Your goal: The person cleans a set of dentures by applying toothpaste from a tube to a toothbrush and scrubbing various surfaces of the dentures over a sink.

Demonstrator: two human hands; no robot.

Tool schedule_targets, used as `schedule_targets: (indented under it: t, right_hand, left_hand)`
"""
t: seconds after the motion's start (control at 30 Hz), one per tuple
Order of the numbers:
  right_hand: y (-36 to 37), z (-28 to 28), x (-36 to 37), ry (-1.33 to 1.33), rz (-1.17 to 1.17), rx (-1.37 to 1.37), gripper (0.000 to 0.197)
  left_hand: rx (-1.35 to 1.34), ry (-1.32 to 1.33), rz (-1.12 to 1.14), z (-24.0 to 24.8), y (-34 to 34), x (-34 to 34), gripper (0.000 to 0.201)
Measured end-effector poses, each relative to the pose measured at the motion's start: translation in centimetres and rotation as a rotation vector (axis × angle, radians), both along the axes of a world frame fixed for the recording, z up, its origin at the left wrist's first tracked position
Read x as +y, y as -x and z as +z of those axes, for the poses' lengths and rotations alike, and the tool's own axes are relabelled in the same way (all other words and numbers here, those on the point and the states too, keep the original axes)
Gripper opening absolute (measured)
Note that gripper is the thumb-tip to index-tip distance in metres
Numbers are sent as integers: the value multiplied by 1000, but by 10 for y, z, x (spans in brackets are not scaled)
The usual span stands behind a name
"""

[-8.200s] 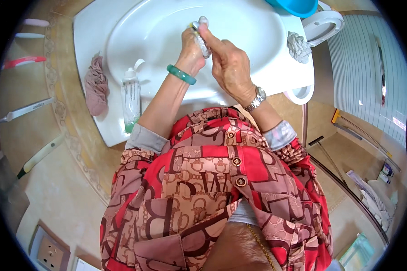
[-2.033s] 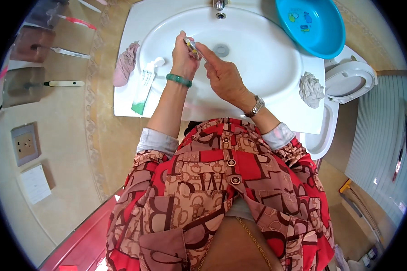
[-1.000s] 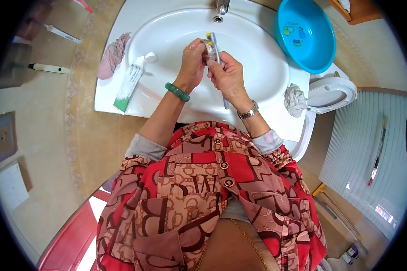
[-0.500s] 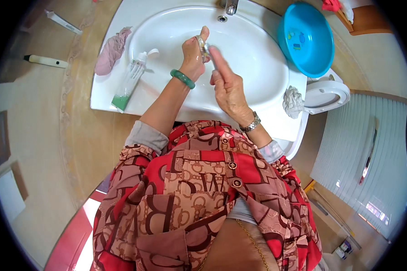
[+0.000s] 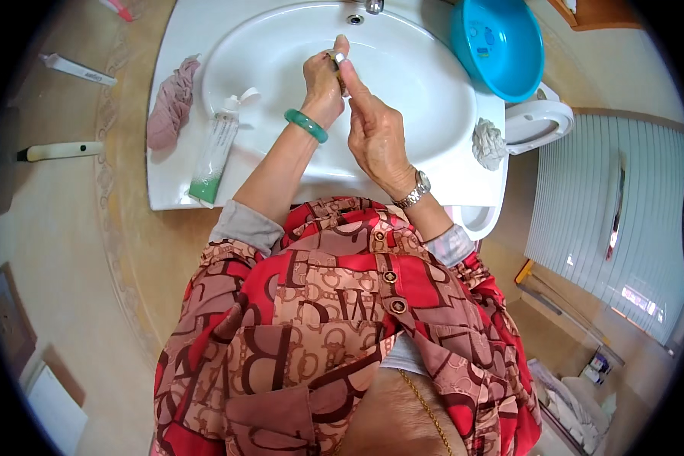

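My left hand (image 5: 324,87) is over the white sink (image 5: 422,114), fingers closed around a small shiny silver-and-gold band-like piece (image 5: 331,62); its exact kind I cannot make out. A green bangle (image 5: 306,125) circles my left wrist. My right hand (image 5: 378,140), with a metal wristwatch (image 5: 414,191) below it, stretches its index finger to the piece; the other fingers are bent. Something white shows at that fingertip. Left of my left forearm lies a white-and-green squeeze tube (image 5: 216,152) with its white flip cap open.
A mauve cloth (image 5: 173,106) lies on the sink's left rim. The tap (image 5: 373,7) is at the back. A blue basin (image 5: 501,49) stands back right, near a crumpled pale grey bundle (image 5: 489,144) and a toilet (image 5: 539,125). Another tube (image 5: 77,68) and a white handle-like device (image 5: 62,151) are at left.
My right index fingertip has come in from just beside the shiny piece onto it. My left hand keeps its hold. The whole view has shifted a little, with the sink higher in the picture.
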State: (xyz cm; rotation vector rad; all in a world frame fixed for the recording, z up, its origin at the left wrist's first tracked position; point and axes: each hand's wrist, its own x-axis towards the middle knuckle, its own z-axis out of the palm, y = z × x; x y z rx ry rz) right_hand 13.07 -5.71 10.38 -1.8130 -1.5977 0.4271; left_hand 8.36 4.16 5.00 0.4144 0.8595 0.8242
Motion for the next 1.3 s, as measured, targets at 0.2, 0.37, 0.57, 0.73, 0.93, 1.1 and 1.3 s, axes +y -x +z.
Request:
schedule_targets:
  t: [0.2, 0.37, 0.57, 0.73, 0.93, 1.1, 1.3]
  right_hand:
    - [-1, -7, -23, 114, -41, 20, 72]
    - [-5, -9, -23, 82, -77, 41, 70]
    - [-11, -11, -15, 16, -89, 23, 67]
    - [-4, -19, -39, 147, -102, 25, 65]
    - [-9, -18, -35, 37, -121, 6, 69]
    - [-13, -7, -26, 73, -148, 3, 67]
    - [-9, -17, -39, 77, -127, 8, 67]
  left_hand:
    - [84, -22, -74, -8, -6, -1, 43]
    - [45, -10, -96, -15, -12, -7, 45]
    - [84, -58, -158, -14, -14, -13, 48]
    - [154, 30, -143, -19, -14, -10, 45]
    - [106, -31, -164, -22, -19, -18, 44]
    - [129, -69, -217, -11, -18, -18, 46]
    - [103, -50, -157, -22, -18, -14, 44]
